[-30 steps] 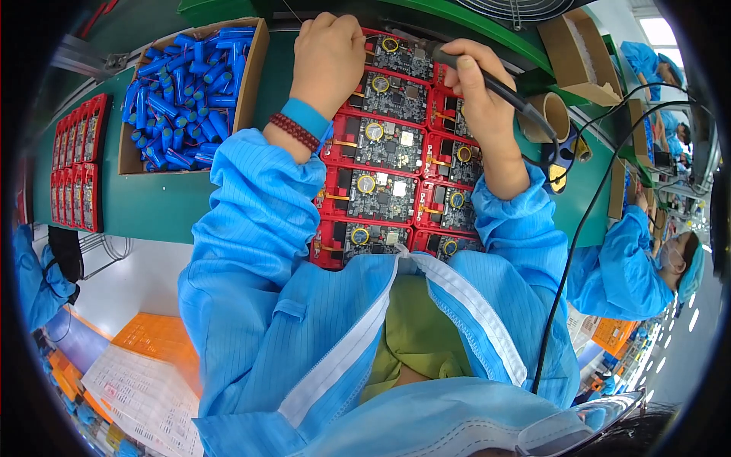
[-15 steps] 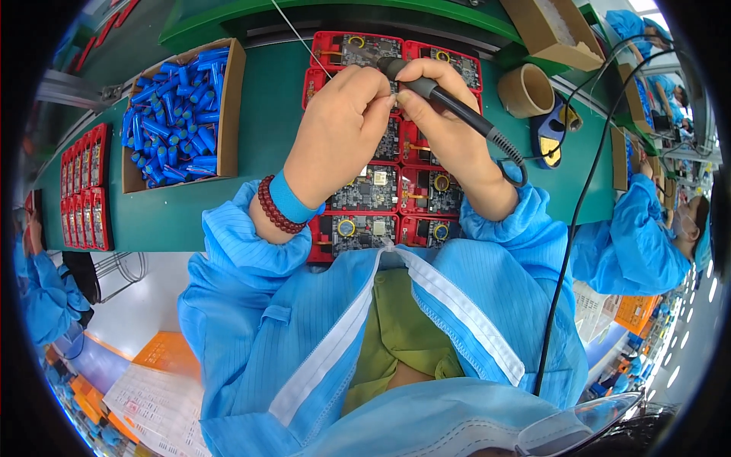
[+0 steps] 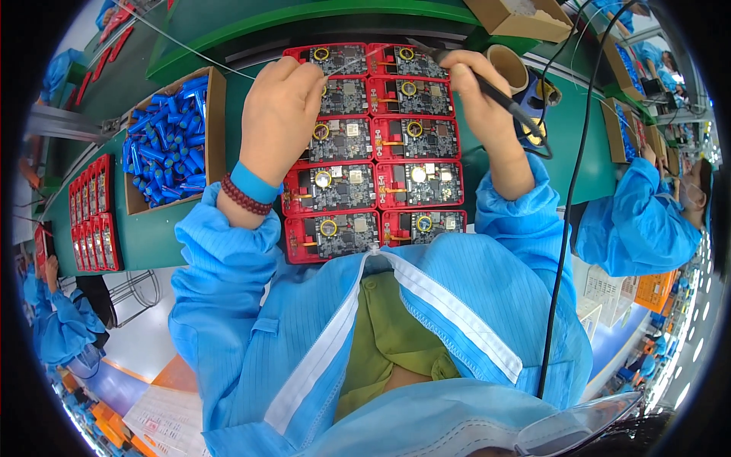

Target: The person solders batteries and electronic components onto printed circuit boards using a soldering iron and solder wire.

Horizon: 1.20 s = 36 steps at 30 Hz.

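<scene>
My right hand (image 3: 481,95) grips a soldering iron (image 3: 502,101) with a black handle, its tip pointing left over the far end of the right column of boards. In my closed left hand (image 3: 282,110) is a thin solder wire (image 3: 352,64); its free end reaches toward the iron's tip, and the rest trails off to the upper left. Whether wire and tip touch I cannot tell. Beneath both hands lie two columns of red cases (image 3: 378,180), each holding a dark circuit board (image 3: 426,185) with a round yellow-ringed part. My left hand hides part of the left column.
A cardboard box (image 3: 216,126) of blue cylindrical cells stands left on the green table (image 3: 251,85). Farther left lie more red cases (image 3: 93,213). Right of my hand are a brown cylinder (image 3: 509,67) and a blue iron stand (image 3: 533,103). A black cable (image 3: 576,213) runs past my right arm. Co-workers sit at both sides.
My hands have moved apart: the left went left and down, the right moved right. Solder wire now stretches between left hand and iron tip, and more of the boards shows.
</scene>
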Available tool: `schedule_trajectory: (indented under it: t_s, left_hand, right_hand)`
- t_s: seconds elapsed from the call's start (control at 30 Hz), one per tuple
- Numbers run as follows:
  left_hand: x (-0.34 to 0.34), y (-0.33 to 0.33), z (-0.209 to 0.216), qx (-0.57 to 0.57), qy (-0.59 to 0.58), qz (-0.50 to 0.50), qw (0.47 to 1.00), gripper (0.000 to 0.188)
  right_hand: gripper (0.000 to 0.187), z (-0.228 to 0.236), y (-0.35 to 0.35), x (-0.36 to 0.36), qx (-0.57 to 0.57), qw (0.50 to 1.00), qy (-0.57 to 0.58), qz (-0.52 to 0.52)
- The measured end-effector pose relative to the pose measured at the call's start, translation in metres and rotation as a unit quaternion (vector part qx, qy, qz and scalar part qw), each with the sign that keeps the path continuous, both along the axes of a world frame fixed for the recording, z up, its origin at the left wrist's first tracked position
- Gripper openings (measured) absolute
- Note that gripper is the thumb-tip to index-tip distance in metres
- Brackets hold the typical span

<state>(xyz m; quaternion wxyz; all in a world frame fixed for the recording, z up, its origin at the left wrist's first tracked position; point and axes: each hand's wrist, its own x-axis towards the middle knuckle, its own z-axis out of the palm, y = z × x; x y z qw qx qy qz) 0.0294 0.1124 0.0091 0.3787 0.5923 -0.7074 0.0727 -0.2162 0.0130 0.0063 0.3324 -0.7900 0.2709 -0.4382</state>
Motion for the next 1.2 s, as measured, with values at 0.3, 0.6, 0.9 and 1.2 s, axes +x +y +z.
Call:
schedule_trajectory:
  t_s: [0.3, 0.6, 0.9, 1.2]
  left_hand:
    - [-0.015, -0.042, -0.030, 0.128, 0.162, -0.004, 0.978, 0.007]
    - [-0.018, -0.056, -0.037, 0.092, 0.058, -0.006, 0.994, 0.007]
    - [-0.017, -0.060, -0.035, 0.099, 0.038, -0.007, 0.994, 0.009]
    - [-0.018, -0.061, -0.035, 0.099, 0.025, 0.003, 0.995, 0.009]
  right_hand:
    - [0.020, 0.007, -0.017, -0.040, 0.014, 1.000, 0.002, 0.008]
    - [0.018, -0.019, -0.031, -0.018, 0.034, 0.999, -0.016, -0.016]
    - [0.018, -0.026, -0.037, -0.015, 0.030, 1.000, 0.000, -0.005]
    - [0.019, -0.029, -0.037, -0.014, 0.037, 0.999, 0.019, -0.001]
